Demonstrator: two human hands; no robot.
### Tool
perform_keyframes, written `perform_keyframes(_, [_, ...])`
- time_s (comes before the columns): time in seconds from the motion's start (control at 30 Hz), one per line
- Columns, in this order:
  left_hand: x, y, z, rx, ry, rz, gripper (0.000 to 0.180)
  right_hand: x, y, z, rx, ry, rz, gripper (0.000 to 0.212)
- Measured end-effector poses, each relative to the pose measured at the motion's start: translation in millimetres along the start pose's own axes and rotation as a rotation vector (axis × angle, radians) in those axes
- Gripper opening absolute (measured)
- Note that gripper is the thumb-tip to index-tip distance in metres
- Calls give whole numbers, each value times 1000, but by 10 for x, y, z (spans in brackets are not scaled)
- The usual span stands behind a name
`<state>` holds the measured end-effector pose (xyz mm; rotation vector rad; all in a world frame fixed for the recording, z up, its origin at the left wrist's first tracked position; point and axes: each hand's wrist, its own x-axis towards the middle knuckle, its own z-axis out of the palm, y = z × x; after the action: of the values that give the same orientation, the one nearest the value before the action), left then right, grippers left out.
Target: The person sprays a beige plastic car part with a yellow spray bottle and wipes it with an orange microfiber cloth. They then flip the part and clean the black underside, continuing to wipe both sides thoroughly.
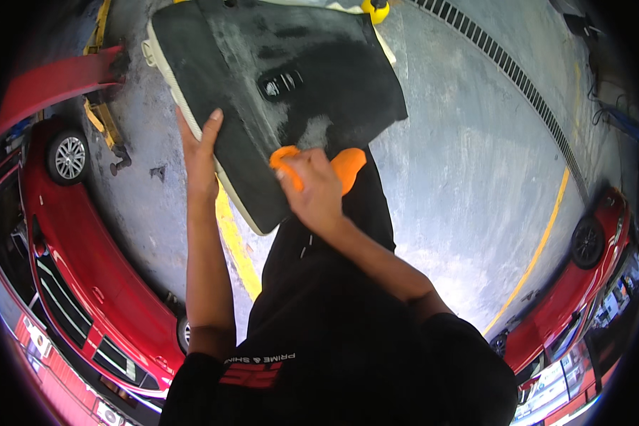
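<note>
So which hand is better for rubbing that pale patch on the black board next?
Probably the right hand: it holds the orange cloth, just below the pale patch in the picture. The left hand looks busy holding the black board by its side edge.

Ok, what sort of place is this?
Probably a car workshop or wash bay: a red car on the left, another red car on the right, and a drain grate in the grey floor.

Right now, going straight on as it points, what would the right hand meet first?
Likely the black cream-edged panel, just past the orange cloth in the right hand; depth is unclear: they may already touch.
</note>
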<state>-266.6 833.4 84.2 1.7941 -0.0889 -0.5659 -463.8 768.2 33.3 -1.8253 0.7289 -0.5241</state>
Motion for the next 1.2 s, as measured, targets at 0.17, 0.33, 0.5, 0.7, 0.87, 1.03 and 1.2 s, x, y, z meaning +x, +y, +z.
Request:
perform_keyframes(0.17, [11,0,78,-18,-7,13,65,97,463,12,23,41,-29,20])
perform_keyframes(0.33, [18,-10,109,-35,-16,-13,61,926,325,206,25,-27,17,21])
perform_keyframes(0.5, [45,-6,105,-144,-1,-18,56,207,222,-8,-3,-186,-37,20])
perform_keyframes(0.7, [36,-3,77,-55,16,36,55,-767,567,-513,124,-233,69,20])
perform_keyframes(0.87, [57,-75,42,-33,31,17,57,-25,-101,-255,338,199,223,46])
perform_keyframes(1.03, [-28,-127,15,-40,14,33,56,371,736,50,-169,-10,-63,38])
perform_keyframes(1.2, [17,-131,75,-8,16,50,56,803,850,59,-39,72,68,33])
